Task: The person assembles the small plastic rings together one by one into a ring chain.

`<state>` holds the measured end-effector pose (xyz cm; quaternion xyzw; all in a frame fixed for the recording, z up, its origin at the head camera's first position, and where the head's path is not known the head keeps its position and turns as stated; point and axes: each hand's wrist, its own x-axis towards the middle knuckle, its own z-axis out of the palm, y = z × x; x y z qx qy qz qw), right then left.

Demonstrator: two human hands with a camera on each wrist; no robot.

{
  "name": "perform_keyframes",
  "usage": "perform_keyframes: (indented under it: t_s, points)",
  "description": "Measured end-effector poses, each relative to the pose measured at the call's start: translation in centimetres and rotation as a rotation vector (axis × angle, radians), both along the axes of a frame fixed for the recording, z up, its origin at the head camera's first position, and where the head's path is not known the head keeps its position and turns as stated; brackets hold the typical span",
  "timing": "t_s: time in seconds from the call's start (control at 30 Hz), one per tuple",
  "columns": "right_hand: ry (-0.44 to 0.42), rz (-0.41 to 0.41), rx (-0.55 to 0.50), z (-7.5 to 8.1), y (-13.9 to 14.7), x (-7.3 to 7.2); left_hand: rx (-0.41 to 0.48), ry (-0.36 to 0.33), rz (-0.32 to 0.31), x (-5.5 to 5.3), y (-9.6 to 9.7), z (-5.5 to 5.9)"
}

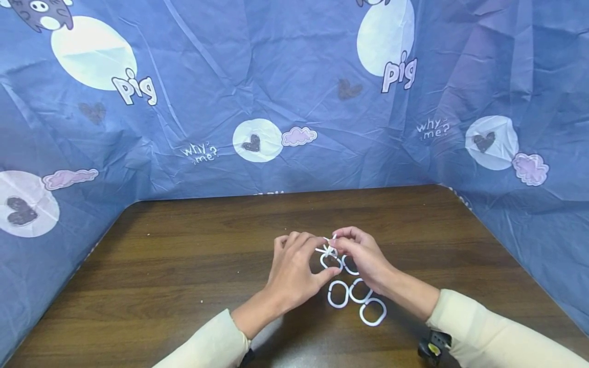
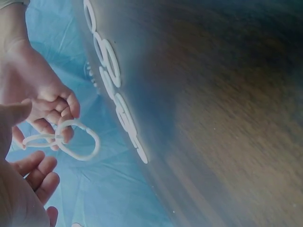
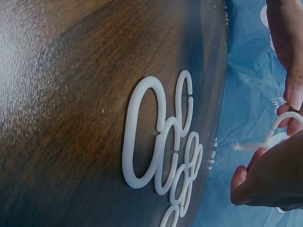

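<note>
My right hand [image 1: 363, 258] pinches white plastic C-shaped rings [image 2: 94, 150] above the table. Two rings cross each other there, one facing the left wrist view and the other nearly edge-on. My left hand [image 1: 294, 268] is close on the left side, its thumb spread well away from its fingers. The left index fingertip lies beside the held rings; whether it touches them is hard to tell. In the right wrist view my right hand [image 3: 272, 177] hides part of the held rings. Below, several more white rings [image 3: 129, 142] lie on the wooden table.
The brown wooden table [image 1: 193, 266] has a few tiny white specks. Blue printed cloth [image 1: 294, 92] hangs along the back and both sides. A dark wrist strap with a device [image 1: 434, 350] sits by the right sleeve.
</note>
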<state>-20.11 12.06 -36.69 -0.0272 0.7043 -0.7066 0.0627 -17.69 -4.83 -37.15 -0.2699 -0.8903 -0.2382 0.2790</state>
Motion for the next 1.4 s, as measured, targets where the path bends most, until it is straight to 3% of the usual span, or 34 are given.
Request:
perform_keyframes:
  t_s: [0.33,0.67,0.93,1.17,1.4]
  points:
    - [-0.006,0.012,-0.031,0.24,-0.04,0.0,0.065,-0.008,0.006,-0.03,-0.03,0.05]
    - [-0.028,0.091,-0.11,0.5,0.03,0.0,0.087,-0.035,0.035,-0.24,-0.14,0.12]
    - [-0.016,0.153,-0.078,0.46,0.3,-0.09,0.107,-0.009,-0.038,-0.41,-0.12,0.12]
    - [0.005,0.158,-0.028,0.4,0.59,-0.1,0.101,-0.107,-0.098,-0.31,-0.07,0.37]
    - [0.026,0.192,0.036,0.23,0.86,-0.08,0.16,-0.277,-0.132,-0.32,-0.29,0.84]
